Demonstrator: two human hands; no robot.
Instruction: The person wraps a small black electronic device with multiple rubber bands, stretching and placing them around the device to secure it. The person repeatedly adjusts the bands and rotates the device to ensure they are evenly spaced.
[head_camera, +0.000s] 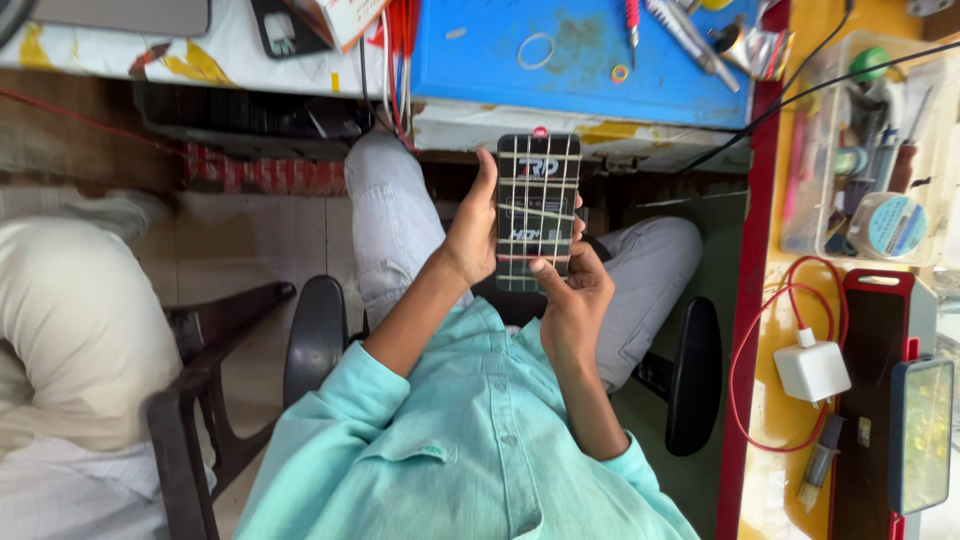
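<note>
We grip the phone (538, 212) by its edges in left hand (470, 235) and right hand (572, 290); it looks light, stiff, slick, fragile.

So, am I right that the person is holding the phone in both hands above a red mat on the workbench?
Not quite: the head view shows the mat is blue, not red. Both the left hand and right hand do hold the phone.
</note>
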